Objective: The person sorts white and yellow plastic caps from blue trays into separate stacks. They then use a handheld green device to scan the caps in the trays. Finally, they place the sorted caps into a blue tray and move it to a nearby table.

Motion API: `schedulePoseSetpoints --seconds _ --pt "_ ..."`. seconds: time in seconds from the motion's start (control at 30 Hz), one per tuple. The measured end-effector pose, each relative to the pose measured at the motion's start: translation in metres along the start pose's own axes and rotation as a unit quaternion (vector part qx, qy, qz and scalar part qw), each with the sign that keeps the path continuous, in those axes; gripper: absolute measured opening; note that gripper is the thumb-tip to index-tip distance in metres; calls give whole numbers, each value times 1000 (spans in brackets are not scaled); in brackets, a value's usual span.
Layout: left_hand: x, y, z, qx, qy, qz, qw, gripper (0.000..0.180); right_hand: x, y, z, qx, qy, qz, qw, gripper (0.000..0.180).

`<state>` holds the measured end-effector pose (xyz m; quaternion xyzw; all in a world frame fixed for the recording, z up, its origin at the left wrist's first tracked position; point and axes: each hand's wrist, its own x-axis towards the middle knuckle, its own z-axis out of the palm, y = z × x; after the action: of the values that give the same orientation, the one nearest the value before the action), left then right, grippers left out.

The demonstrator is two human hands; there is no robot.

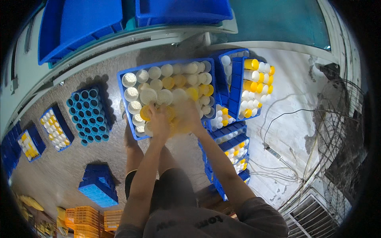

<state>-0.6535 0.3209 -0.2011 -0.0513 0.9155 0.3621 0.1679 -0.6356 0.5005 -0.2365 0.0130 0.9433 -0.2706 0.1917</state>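
Blue crate (pixel 127 106): moulded plastic, smooth, low sheen from where I stand. White cups (pixel 148 96) and yellow cups (pixel 168 82): thin-looking plastic, smooth, semi-matt. White granules (pixel 129 79): grainy, matt. Light-blue cylinders (pixel 86 106): smooth plastic. Orange crates (pixel 85 220): latticed plastic. Grey shirt (pixel 202 227): matt cloth. Brown-grey floor (pixel 59 174): rough, concrete-like. Slatted grate (pixel 313 216): metal-looking, dull.

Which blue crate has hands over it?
The crate in the picture's middle, holding white and yellow cups; only it has the left hand and right hand over it.
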Motion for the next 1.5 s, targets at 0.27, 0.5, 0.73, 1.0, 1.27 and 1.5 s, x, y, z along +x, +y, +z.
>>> schedulePoseSetpoints --seconds 0.27,0.5,0.73,1.0,1.27,1.5 --pt "-17 -58 70 -48 -3 -89 995 74 6 64 77 -23 -13 97 995 55" --pt "-10 -42 75 -3 -47 -80 996 85 10 58 73 58 -92 74 991 69" --pt "-44 -55 80 -33 -35 -27 998 89 -11 34 52 22 -103 96 990 54" --pt "-19 -28 39 31 -66 -59 996 73 8 -12 0 -30 -119 138 983 63" --pt "214 78 -201 -114 196 253 941 31 176 -149 -215 33 215 -142 966 34" --pt "522 169 -284 27 326 290 899 36 491 -220 -326 -108 402 -292 861 20"
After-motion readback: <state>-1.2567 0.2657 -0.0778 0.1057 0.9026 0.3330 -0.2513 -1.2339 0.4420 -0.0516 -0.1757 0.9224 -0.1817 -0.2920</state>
